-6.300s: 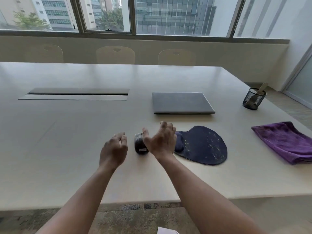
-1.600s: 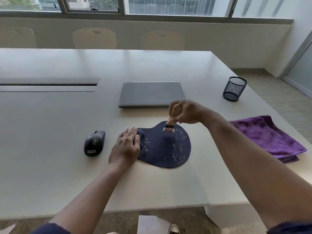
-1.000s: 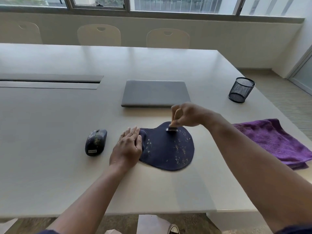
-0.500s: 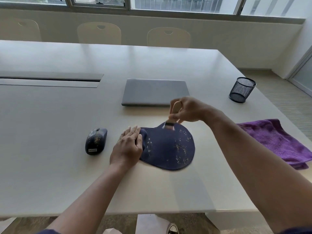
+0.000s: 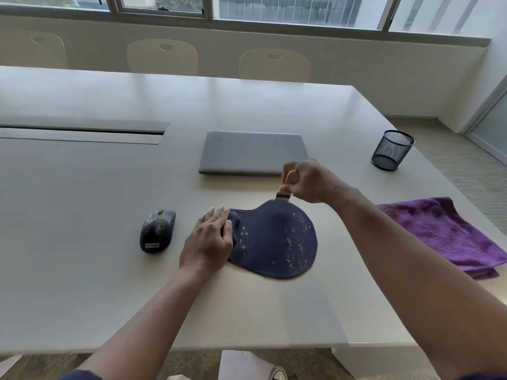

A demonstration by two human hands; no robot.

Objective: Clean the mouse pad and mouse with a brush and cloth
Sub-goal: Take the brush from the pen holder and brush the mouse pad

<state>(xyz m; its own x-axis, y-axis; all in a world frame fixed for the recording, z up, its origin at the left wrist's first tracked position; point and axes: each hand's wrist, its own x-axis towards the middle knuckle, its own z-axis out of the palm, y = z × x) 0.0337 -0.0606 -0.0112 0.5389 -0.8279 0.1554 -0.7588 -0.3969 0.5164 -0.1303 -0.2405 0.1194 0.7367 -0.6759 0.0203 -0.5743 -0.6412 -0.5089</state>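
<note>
The left hand (image 5: 210,241) lies flat with straight fingers on the raised wrist rest at the left end of the dark blue mouse pad (image 5: 277,242), which rests on the pale table (image 5: 82,201) and carries scattered light crumbs. The right hand (image 5: 308,182) curls its fingers round the wooden handle of a small brush (image 5: 286,187), whose bristle end meets the pad's far edge, just in front of a closed grey laptop (image 5: 252,153). The crumb-speckled mouse (image 5: 157,230) sits left of the pad, apart from it; a purple cloth (image 5: 444,231) lies to the right, a mesh cup (image 5: 392,150) beyond it.
</note>
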